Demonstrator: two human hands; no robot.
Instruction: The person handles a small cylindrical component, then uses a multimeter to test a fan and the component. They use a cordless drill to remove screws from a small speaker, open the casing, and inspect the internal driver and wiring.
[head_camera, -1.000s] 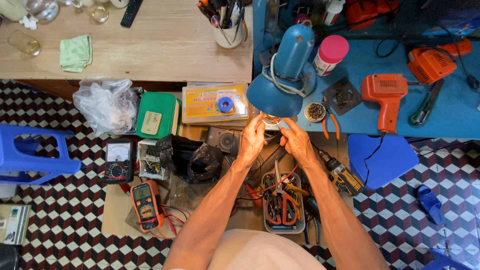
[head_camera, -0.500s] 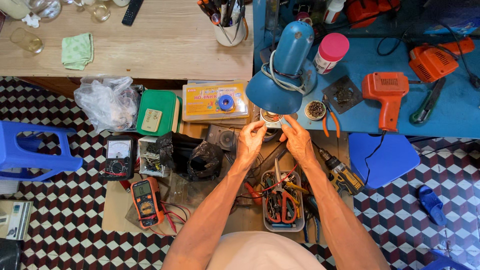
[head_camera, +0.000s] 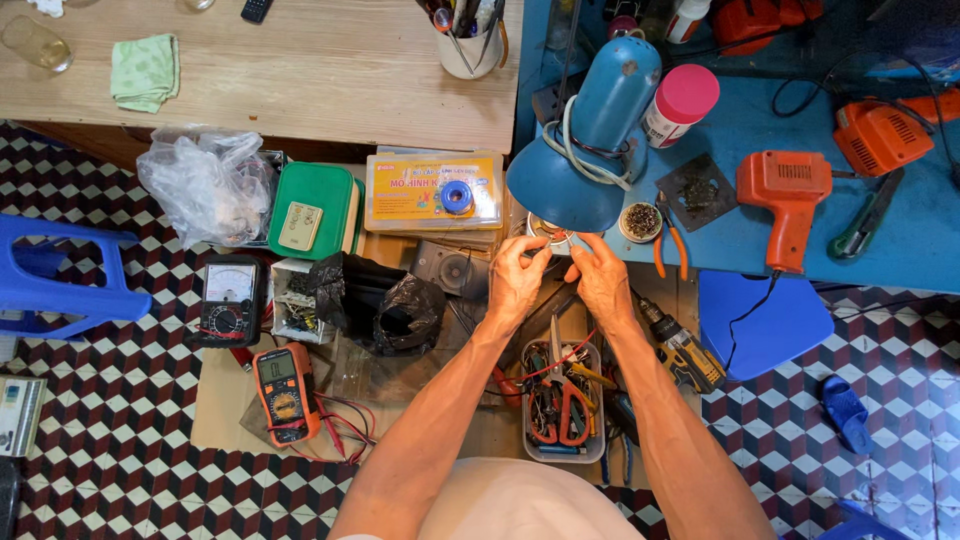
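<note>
My left hand (head_camera: 517, 280) and my right hand (head_camera: 602, 276) meet just below the shade of a blue desk lamp (head_camera: 588, 140). Their fingertips pinch a small round part with thin wires (head_camera: 548, 236), lit by the lamp; what it is I cannot tell. Both hands are closed around it, thumbs nearly touching. Under my forearms lies a clear tray of pliers and cutters (head_camera: 563, 400). A red wire (head_camera: 560, 362) runs from near my right wrist down to the tray.
An orange multimeter (head_camera: 284, 392), an analog meter (head_camera: 227, 299), black plastic bags (head_camera: 380, 300) and a green box (head_camera: 313, 210) lie left. An orange heat gun (head_camera: 787, 198), pink-capped bottle (head_camera: 682, 103) and cordless drill (head_camera: 680, 345) sit right. A wooden table (head_camera: 300, 70) is behind.
Both hands have edged up and closer together under the lamp shade, fingers tightening on the small part. Nothing else has moved.
</note>
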